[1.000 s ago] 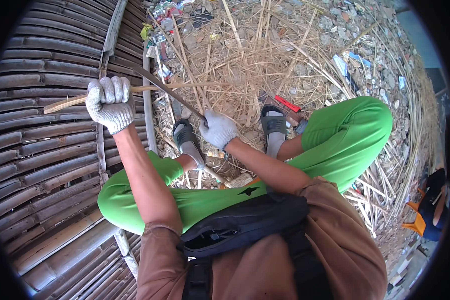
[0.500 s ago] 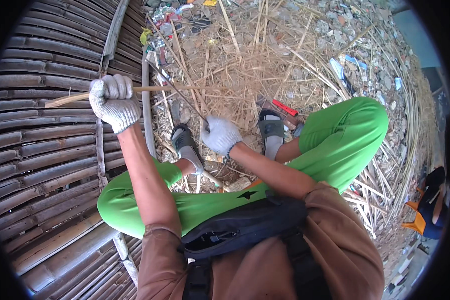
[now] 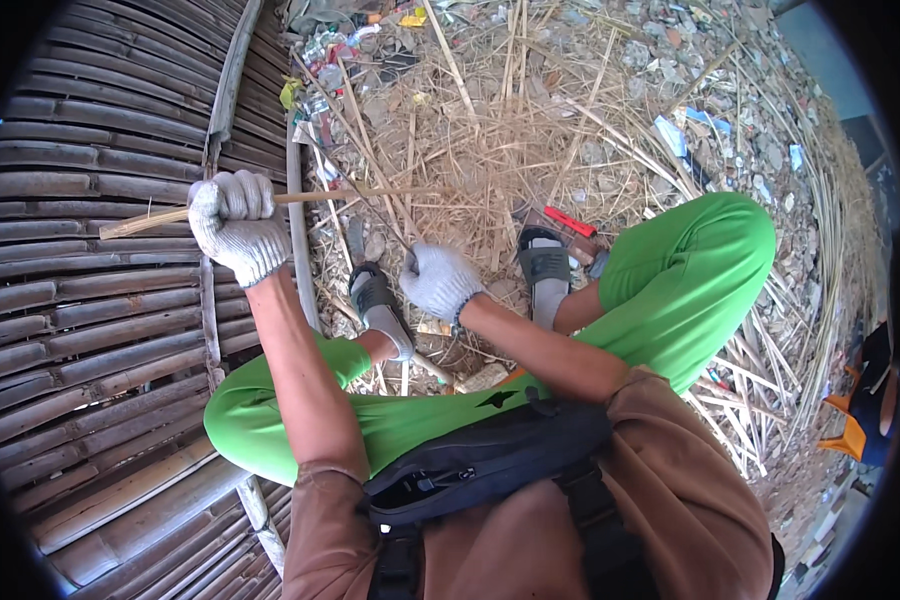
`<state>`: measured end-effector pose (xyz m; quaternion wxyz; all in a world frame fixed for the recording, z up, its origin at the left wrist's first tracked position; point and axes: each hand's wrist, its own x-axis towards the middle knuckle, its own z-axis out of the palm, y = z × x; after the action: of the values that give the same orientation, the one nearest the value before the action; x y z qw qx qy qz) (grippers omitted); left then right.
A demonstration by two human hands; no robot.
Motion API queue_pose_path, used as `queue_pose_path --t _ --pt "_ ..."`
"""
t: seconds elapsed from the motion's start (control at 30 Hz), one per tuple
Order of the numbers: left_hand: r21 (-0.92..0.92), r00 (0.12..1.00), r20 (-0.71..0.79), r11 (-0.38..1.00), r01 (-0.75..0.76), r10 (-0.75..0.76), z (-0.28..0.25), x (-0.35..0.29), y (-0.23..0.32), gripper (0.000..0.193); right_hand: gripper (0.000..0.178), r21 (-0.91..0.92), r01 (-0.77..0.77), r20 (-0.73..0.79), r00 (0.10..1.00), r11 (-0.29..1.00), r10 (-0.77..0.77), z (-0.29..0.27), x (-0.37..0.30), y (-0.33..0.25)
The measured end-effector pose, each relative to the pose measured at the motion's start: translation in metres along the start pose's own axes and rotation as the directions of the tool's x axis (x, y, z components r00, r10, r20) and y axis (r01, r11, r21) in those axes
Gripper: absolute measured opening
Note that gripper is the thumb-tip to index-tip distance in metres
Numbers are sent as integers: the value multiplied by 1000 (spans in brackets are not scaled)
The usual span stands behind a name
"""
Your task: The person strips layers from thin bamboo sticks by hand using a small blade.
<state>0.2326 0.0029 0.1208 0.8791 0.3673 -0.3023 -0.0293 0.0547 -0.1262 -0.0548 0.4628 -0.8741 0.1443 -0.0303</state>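
My left hand (image 3: 238,228), in a whitish knitted glove, is a fist around a light bamboo strip (image 3: 142,223). One end of the strip sticks out to the left, over the slatted bamboo wall; the other reaches right, above the littered ground. My right hand (image 3: 440,280), gloved the same way, is closed in front of my feet. From it a long, thin, dark blade-like tool (image 3: 372,208) points up and left. Tool and strip cross in the view; whether they touch I cannot tell. Glove and fingers hide the tool's grip.
The bamboo slat wall (image 3: 80,250) fills the left side. Straw, shavings and loose strips (image 3: 470,170) cover the ground ahead, with rubble and scraps beyond. A red object (image 3: 570,222) lies by my right sandal (image 3: 547,262). Long thin strips (image 3: 820,220) lie along the right.
The whole view has shifted a little. Both hands keep their grips and stay in nearly the same places, with the strip and the tool still crossing.
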Motion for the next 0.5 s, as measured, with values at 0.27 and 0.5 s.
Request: queue_pose_path --t 0.27,0.5 --pt "1 972 208 994 111 -109 26 -3 4 40 33 -85 -15 122 992 996 25 -31 12 21" --pt "17 952 280 993 121 -121 27 -6 6 35 27 -56 41 106 994 998 -35 -52 4 -58"
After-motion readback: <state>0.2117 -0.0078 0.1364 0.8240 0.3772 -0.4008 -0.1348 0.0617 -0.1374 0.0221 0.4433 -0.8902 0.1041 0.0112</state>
